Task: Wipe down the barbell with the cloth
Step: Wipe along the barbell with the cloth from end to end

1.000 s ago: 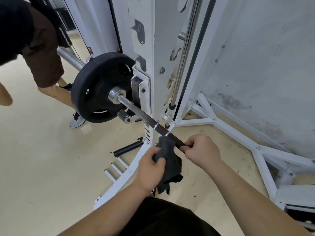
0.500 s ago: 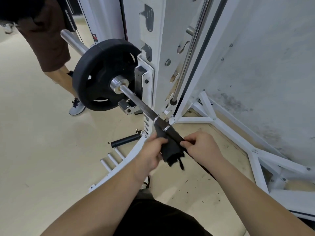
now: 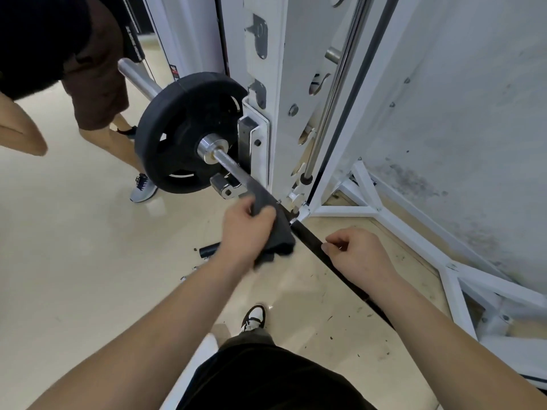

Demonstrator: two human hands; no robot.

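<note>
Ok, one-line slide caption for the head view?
Left hand wraps a dark cloth around the barbell near the weight plate; right hand steadies the bar.

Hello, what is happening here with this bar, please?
A person is wiping a barbell that sits in a white rack. The left hand holds a dark cloth wrapped over the bar, close to the rack. The right hand rests on the bar nearer the body, fingers loosely curled. A black plate is loaded on the far end. Another person stands behind it.
</note>
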